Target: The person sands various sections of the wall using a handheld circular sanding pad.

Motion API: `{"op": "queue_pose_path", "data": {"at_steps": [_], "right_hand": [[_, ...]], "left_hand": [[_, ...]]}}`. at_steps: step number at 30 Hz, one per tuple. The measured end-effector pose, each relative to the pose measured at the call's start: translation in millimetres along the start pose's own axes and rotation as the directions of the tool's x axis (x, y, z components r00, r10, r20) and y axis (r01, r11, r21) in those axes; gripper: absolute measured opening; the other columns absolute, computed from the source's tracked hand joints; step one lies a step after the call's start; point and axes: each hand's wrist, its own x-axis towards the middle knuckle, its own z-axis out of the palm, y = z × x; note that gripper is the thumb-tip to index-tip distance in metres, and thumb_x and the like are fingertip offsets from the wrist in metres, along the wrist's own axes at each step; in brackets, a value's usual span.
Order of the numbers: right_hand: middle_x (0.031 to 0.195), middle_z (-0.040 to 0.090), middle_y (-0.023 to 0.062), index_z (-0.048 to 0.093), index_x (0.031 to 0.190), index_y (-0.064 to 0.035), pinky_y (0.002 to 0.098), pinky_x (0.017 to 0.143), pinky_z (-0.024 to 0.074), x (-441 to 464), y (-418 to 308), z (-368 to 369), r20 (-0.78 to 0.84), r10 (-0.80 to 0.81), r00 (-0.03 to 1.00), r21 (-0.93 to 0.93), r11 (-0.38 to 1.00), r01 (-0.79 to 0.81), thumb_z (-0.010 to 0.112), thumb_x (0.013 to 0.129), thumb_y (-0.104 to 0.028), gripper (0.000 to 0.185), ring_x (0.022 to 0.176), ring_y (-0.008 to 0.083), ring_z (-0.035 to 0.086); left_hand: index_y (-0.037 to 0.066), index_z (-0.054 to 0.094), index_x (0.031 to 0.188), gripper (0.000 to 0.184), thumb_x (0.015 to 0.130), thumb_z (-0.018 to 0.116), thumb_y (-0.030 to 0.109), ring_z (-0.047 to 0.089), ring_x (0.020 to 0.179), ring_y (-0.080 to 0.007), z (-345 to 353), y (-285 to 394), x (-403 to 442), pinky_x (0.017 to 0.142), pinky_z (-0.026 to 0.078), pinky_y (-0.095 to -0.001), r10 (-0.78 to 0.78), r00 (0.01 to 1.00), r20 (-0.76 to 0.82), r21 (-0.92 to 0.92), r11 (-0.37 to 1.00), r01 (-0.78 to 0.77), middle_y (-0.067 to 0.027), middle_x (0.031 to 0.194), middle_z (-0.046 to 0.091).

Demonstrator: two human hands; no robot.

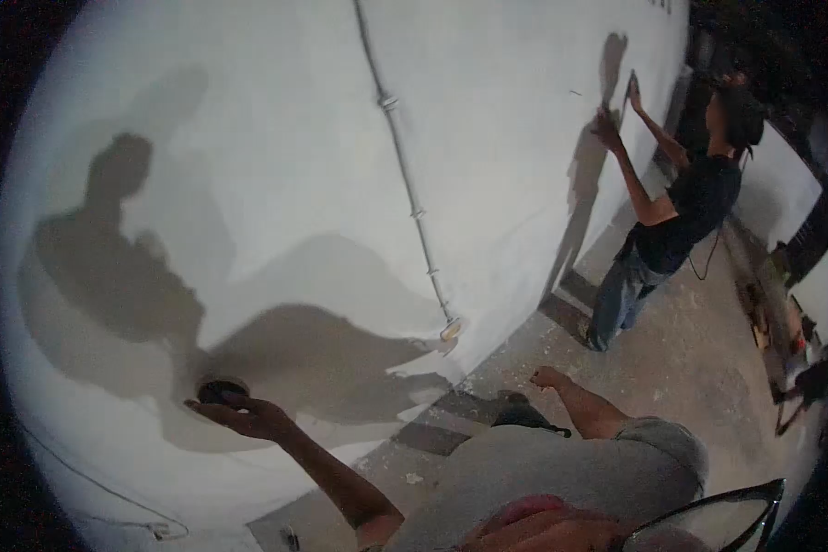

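Note:
My left hand (248,419) reaches out to the white wall (294,138) at lower left. It holds a dark round pad-like object (219,390) at the wall, its fingers stretched out along the lower side. The object's exact kind is too dark to make out. My right hand (548,377) is in front of my body above the floor, fingers curled closed, with nothing visible in it. It is apart from the wall.
A thin pipe (402,156) runs down the wall to a fitting (451,328) near the floor. At right, a co-worker (681,212) kneels on the concrete floor (690,368), holding a flat tool (630,85) at the wall. Clutter (782,322) lies far right; a cable (110,488) hangs lower left.

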Motion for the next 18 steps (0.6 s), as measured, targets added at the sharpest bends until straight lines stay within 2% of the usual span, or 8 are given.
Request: {"op": "queue_pose_path", "data": {"at_steps": [5, 7, 8, 10, 12, 14, 15, 18], "right_hand": [[0.090, 0.072, 0.0134, 0.069, 0.110, -0.0024, 0.0413, 0.072, 0.0567, -2.1, -1.4, -4.5, -0.024, -0.005, 1.000, -0.013, 1.000, 0.005, 0.062, 0.090, -0.031, 0.035, 0.076, 0.0246, 0.071], [0.096, 0.072, 0.0136, 0.066, 0.113, -0.0016, 0.0413, 0.072, 0.0567, -9.4, -18.9, -16.3, 0.037, -0.025, 0.999, -0.207, 0.978, 0.032, 0.063, 0.090, -0.032, 0.038, 0.081, 0.0244, 0.071], [0.096, 0.072, 0.0136, 0.066, 0.113, -0.0016, 0.0413, 0.072, 0.0567, 22.6, 13.6, -4.0, 0.048, -0.028, 0.998, -0.213, 0.976, 0.038, 0.063, 0.090, -0.032, 0.038, 0.081, 0.0244, 0.071], [0.102, 0.071, 0.0146, 0.064, 0.114, -0.0007, 0.0418, 0.075, 0.0560, 128.6, 54.5, 15.2, 0.202, -0.246, 0.948, -0.598, 0.736, 0.318, 0.063, 0.091, -0.035, 0.041, 0.085, 0.0255, 0.070], [0.096, 0.071, 0.0138, 0.062, 0.112, -0.0006, 0.0435, 0.076, 0.0558, 84.0, 9.7, -14.0, 0.124, -0.176, 0.977, -0.386, 0.898, 0.211, 0.062, 0.092, -0.039, 0.043, 0.079, 0.0278, 0.070], [0.056, 0.060, 0.0151, 0.068, 0.067, -0.0028, 0.0443, 0.061, 0.0519, 38.6, -29.5, -35.8, 0.032, -0.338, 0.940, -0.310, 0.891, 0.331, 0.056, 0.094, -0.039, 0.046, 0.056, 0.0292, 0.062], [0.056, 0.060, 0.0151, 0.068, 0.067, -0.0028, 0.0443, 0.061, 0.0519, 45.9, -25.1, -35.7, 0.068, -0.347, 0.935, -0.320, 0.880, 0.350, 0.056, 0.094, -0.039, 0.046, 0.056, 0.0292, 0.062], [0.084, 0.071, 0.0099, 0.061, 0.109, -0.0033, 0.0429, 0.068, 0.0569, 58.9, -19.1, -31.9, 0.143, -0.560, 0.816, -0.325, 0.752, 0.573, 0.064, 0.092, -0.035, 0.036, 0.066, 0.0263, 0.068]], "left_hand": [[0.006, 0.015, 0.155, 0.066, 0.105, 0.023, 0.049, 0.029, 0.144, -0.0382, -57.4, -43.5, -74.6, 0.116, 0.032, -0.0500, -0.024, 0.999, 0.044, 0.123, 0.992, 0.018, -0.0193, 0.158, 0.022], [0.007, 0.016, 0.155, 0.066, 0.105, 0.023, 0.049, 0.028, 0.144, -0.0376, -86.5, -56.3, -100.8, 0.117, 0.030, -0.0501, 0.023, 0.995, 0.098, 0.124, 0.992, -0.035, -0.0189, 0.158, 0.023], [0.007, 0.018, 0.155, 0.064, 0.105, 0.025, 0.047, 0.028, 0.145, -0.0359, -102.3, -47.1, -115.8, 0.117, 0.030, -0.0486, -0.185, 0.977, 0.106, 0.068, 0.982, 0.178, -0.0182, 0.158, 0.024], [0.007, 0.018, 0.155, 0.063, 0.106, 0.026, 0.044, 0.028, 0.145, -0.0353, -136.1, -54.3, -146.3, 0.117, 0.030, -0.0479, -0.163, 0.979, 0.122, 0.135, 0.980, 0.146, -0.0180, 0.158, 0.024], [0.006, 0.018, 0.155, 0.059, 0.107, 0.030, 0.037, 0.029, 0.144, -0.0333, -161.5, -32.3, -163.2, 0.117, 0.030, -0.0452, -0.249, 0.958, 0.141, 0.257, 0.944, 0.208, -0.0178, 0.159, 0.023], [0.006, 0.019, 0.155, 0.059, 0.107, 0.031, 0.037, 0.030, 0.144, -0.0332, -177.9, -23.7, -181.3, 0.117, 0.031, -0.0448, -0.274, 0.955, 0.112, 0.242, 0.940, 0.241, -0.0180, 0.159, 0.022], [0.005, 0.020, 0.155, 0.059, 0.107, 0.032, 0.036, 0.030, 0.144, -0.0330, -189.6, -9.8, -186.2, 0.116, 0.031, -0.0443, -0.303, 0.949, 0.083, 0.212, 0.936, 0.280, -0.0182, 0.159, 0.022], [0.003, 0.024, 0.153, 0.068, 0.103, 0.041, 0.045, 0.029, 0.144, -0.0359, -212.2, 10.9, -206.0, 0.116, 0.029, -0.0449, -0.328, 0.943, 0.053, 0.106, 0.941, 0.321, -0.0205, 0.159, 0.022]]}}
